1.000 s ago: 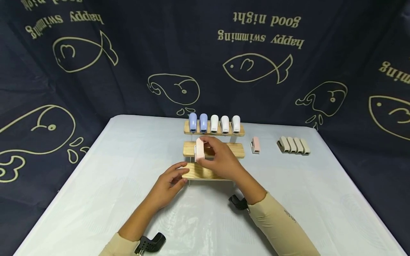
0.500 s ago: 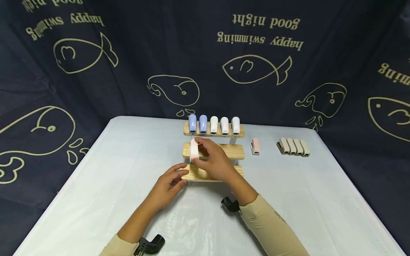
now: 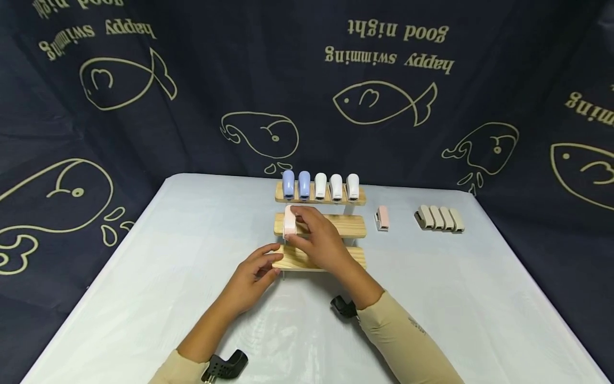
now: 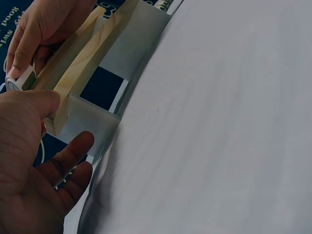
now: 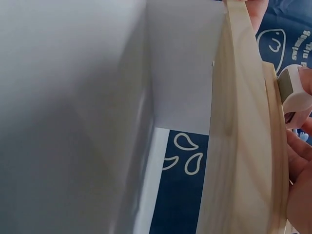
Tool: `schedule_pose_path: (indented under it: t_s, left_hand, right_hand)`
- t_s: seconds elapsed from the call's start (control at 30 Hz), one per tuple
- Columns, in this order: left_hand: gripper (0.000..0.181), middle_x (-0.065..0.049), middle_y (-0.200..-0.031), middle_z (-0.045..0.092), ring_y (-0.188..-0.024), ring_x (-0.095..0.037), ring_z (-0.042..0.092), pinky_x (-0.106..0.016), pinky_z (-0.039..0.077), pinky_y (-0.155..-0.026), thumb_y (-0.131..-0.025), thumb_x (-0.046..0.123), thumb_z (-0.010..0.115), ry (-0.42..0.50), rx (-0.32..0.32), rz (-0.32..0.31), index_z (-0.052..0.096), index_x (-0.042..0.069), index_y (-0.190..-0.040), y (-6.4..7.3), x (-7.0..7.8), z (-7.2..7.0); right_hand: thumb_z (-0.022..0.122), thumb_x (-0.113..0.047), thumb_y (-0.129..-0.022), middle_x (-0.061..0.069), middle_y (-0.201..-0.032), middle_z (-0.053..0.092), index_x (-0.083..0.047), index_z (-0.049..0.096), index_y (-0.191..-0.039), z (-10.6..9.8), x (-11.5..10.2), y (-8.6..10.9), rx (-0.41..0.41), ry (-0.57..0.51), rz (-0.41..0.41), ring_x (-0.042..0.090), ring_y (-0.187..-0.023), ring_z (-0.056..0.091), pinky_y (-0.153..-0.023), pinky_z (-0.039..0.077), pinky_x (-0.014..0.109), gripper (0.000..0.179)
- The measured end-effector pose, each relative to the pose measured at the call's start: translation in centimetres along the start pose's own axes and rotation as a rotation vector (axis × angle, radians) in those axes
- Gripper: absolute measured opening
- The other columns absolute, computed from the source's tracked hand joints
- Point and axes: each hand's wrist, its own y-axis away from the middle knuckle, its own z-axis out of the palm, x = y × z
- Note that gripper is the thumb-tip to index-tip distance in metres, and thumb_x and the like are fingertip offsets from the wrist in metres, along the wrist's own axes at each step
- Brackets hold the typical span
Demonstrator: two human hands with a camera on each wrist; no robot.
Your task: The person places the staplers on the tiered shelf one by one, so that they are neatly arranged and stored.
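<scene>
My right hand (image 3: pixel 321 240) holds a pale pink mini stapler (image 3: pixel 290 220) by its ends, upright at the left end of the middle shelf (image 3: pixel 352 226) of a wooden tiered stand. In the right wrist view, the stapler (image 5: pixel 295 95) shows its pale body and metal underside close against the board, partly covered by my fingers. My left hand (image 3: pixel 251 280) holds the left end of the bottom shelf (image 3: pixel 312 260). The left wrist view shows my left thumb (image 4: pixel 46 102) against the board's corner, with two fingers spread loosely below it.
Two blue staplers (image 3: pixel 296 184) and three white staplers (image 3: pixel 336 186) line the top shelf (image 3: pixel 312 201). Right of the stand, another pink stapler (image 3: pixel 382 218) lies on the table (image 3: pixel 192 229). Several beige staplers (image 3: pixel 439 218) sit farther right. A dark printed cloth (image 3: pixel 307 69) hangs behind.
My right hand has brought the pink stapler slightly left to the middle shelf's left end, and it sits a little higher than half a second ago. My left hand stays at the bottom shelf.
</scene>
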Motion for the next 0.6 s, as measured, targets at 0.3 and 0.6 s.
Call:
schedule_pose_path:
  t_s: [0.3, 0.6]
  left_hand:
    - [0.034, 0.001, -0.148, 0.048, -0.103, -0.017, 0.061, -0.032, 0.055, -0.087, -0.097, 0.012, 0.066, -0.012, -0.012, -0.012, 0.064, 0.007, -0.131, 0.0, -0.1, -0.1]
    - [0.033, -0.002, -0.148, 0.048, -0.102, -0.018, 0.062, -0.032, 0.055, -0.086, -0.097, 0.011, 0.067, -0.014, -0.001, 0.005, 0.065, 0.007, -0.130, 0.0, -0.3, -0.1]
  right_hand:
    - [0.077, -0.022, -0.090, 0.009, -0.135, 0.058, -0.006, 0.055, -0.137, 0.6, -0.1, -0.1, 0.076, 0.048, -0.008, 0.019, -0.112, 0.063, -0.093, 0.052, 0.034, 0.055]
    - [0.076, -0.023, -0.090, 0.010, -0.129, 0.061, -0.005, 0.057, -0.136, 1.3, -0.1, -0.1, 0.128, 0.112, -0.010, 0.020, -0.108, 0.065, -0.089, 0.053, 0.036, 0.053]
